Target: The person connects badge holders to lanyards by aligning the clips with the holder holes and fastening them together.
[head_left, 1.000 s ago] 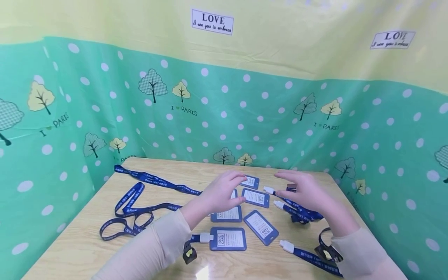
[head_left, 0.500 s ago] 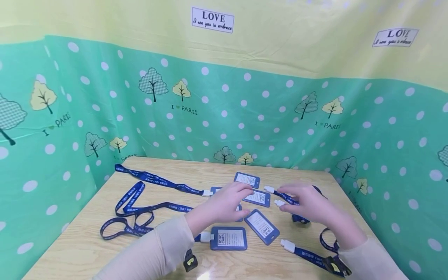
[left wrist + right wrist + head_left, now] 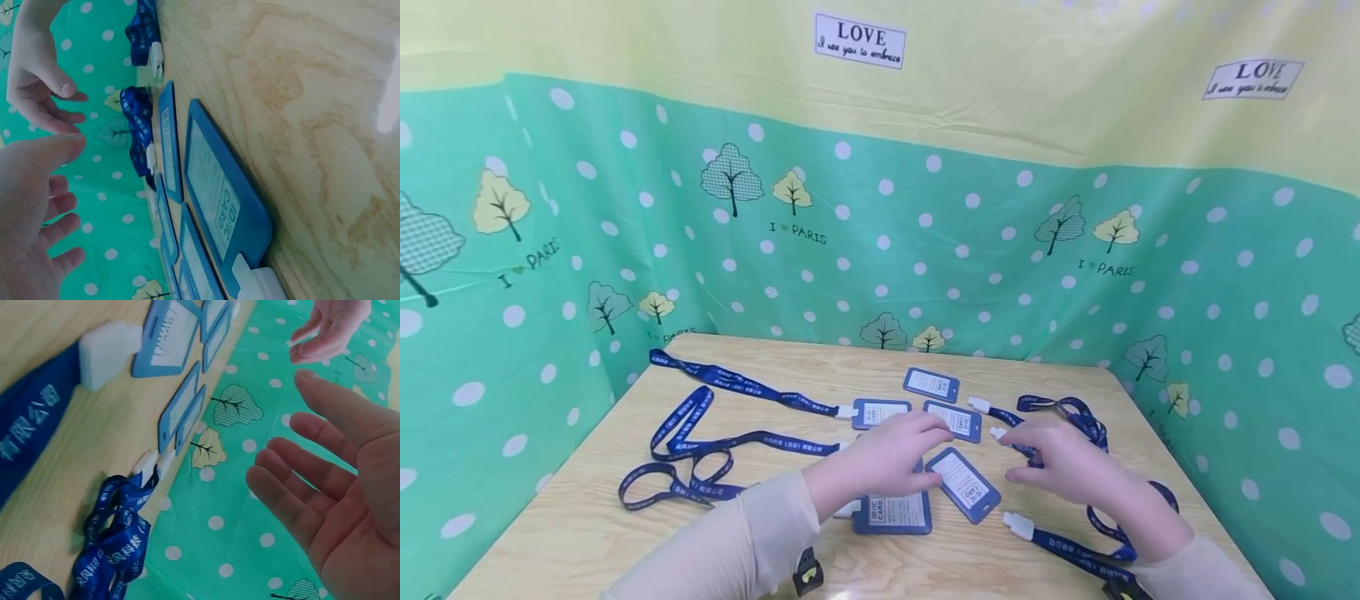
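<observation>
My left hand (image 3: 883, 458) hovers over the badge holders in the middle of the table, fingers relaxed and holding nothing. Beneath it in the head view, one blue badge holder is mostly hidden and another, the front badge holder (image 3: 892, 521), is partly covered. To its right lies a slanted badge holder (image 3: 964, 485). My right hand (image 3: 1071, 462) hangs above the right-hand lanyards, also relaxed; the right wrist view shows its palm (image 3: 369, 544) bare. Below it a bundled blue lanyard (image 3: 115, 544) lies with white clips. Another lanyard's white clip (image 3: 1017, 525) points at the slanted holder.
Further back lie a loose badge holder (image 3: 932, 384) and a second one (image 3: 962, 423). A badge holder (image 3: 872, 412) joins a long lanyard (image 3: 737, 385) stretching left. A looped lanyard (image 3: 681, 433) covers the left side. A green dotted curtain (image 3: 820, 283) encloses the wooden table (image 3: 587, 500).
Both hands have come down and nearer the table's front, the left also a little rightward. The back badge holders show more fully now. The holders and lanyards stay where they were.
</observation>
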A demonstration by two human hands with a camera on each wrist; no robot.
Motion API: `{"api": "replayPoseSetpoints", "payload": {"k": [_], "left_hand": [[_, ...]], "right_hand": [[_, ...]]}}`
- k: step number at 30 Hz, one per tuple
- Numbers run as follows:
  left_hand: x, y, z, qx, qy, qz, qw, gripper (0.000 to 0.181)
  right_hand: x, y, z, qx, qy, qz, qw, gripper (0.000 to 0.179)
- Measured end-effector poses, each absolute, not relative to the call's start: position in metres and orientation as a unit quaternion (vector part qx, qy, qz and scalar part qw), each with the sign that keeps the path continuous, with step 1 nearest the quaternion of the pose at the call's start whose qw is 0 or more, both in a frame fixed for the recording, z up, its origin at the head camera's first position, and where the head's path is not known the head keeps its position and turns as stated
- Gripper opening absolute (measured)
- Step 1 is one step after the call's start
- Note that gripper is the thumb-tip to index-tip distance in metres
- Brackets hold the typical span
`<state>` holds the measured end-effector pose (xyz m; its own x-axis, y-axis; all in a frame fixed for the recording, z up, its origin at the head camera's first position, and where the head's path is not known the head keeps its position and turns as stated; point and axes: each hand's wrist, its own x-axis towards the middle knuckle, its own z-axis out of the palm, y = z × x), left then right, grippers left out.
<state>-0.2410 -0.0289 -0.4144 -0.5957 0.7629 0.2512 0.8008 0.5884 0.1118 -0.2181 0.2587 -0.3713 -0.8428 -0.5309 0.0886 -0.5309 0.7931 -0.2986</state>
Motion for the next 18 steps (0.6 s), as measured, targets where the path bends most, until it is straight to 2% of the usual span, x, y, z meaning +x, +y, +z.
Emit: {"api": "replayPoseSetpoints", "payload": {"k": [11, 18], "left_hand": [[-0.23, -0.026, -0.422, -0.451, -0.887, -0.083, 0.06, 0.059], [-0.226, -0.025, -0.427, -0.459, -0.884, -0.073, 0.047, 0.057]], "right_hand": [[-0.204, 0.258, -0.392, 0.236, -0.951, 0.175, -0.09, 0.033], [-0.199, 0.261, -0.402, 0.214, -0.954, 0.169, -0.125, 0.03]]}}
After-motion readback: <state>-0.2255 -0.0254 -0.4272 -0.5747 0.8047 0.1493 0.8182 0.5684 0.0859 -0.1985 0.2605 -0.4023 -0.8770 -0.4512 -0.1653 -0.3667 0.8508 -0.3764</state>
